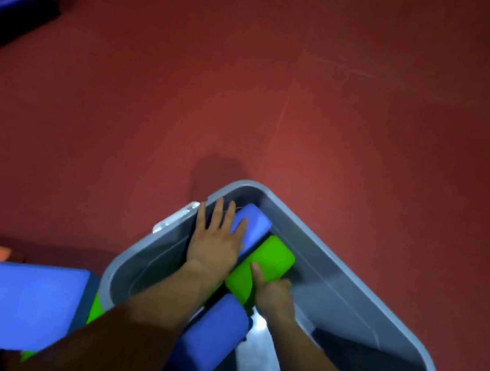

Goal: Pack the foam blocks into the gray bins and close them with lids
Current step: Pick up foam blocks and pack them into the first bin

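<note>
My left grip (215, 241) presses flat on a blue block (255, 222) in the gray bin (334, 279). Right grip (273, 294), four o'clock, clasps green block (272, 257).

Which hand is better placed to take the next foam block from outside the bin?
Probably the left hand: it rests flat on a blue block, and the loose blocks are on its side. The right hand grips the green block.

No readable txt, labels or nos. anywhere.
</note>
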A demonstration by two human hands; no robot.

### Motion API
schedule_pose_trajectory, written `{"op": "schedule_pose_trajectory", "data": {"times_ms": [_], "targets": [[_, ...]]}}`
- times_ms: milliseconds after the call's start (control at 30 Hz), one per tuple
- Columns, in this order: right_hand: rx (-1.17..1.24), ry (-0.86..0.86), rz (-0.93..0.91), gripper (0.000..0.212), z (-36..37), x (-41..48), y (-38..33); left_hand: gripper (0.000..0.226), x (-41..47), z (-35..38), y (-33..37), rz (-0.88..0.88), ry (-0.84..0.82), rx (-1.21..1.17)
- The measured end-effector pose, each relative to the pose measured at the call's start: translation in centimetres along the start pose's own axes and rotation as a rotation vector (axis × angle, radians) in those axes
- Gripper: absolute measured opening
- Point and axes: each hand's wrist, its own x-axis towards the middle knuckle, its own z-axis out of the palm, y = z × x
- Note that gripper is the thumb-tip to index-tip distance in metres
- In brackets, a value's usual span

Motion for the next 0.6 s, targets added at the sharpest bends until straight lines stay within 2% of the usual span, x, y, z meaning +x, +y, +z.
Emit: {"op": "schedule_pose_trajectory", "data": {"times_ms": [133,233,333,400,600], "targets": [[-0.118,0.133,-0.107,0.096,-0.6,-2.6,-1.6,0.064,-4.6,-1.8,-2.3,-0.004,-0.011,0.018],[-0.249,0.184,-0.279,0.095,-1.4,-6.6,-3.8,0.068,-9.8,-4.2,-3.7,-0.060,-0.002,0.007],[-0.374,0.180,-0.457,0.095,-2.0,-12.3,-4.9,0.071,-15.9,-6.5,-4.7,-0.150,0.020,-0.048],[-0.435,0.175,-0.550,0.094,-2.0,-16.3,-5.4,0.073,-20.1,-7.8,-5.6,-0.151,0.047,-0.123],[-0.434,0.154,-0.814,0.091,0.9,-28.3,-5.9,0.071,-33.5,-9.8,-7.9,-0.278,0.087,-0.205]]}}
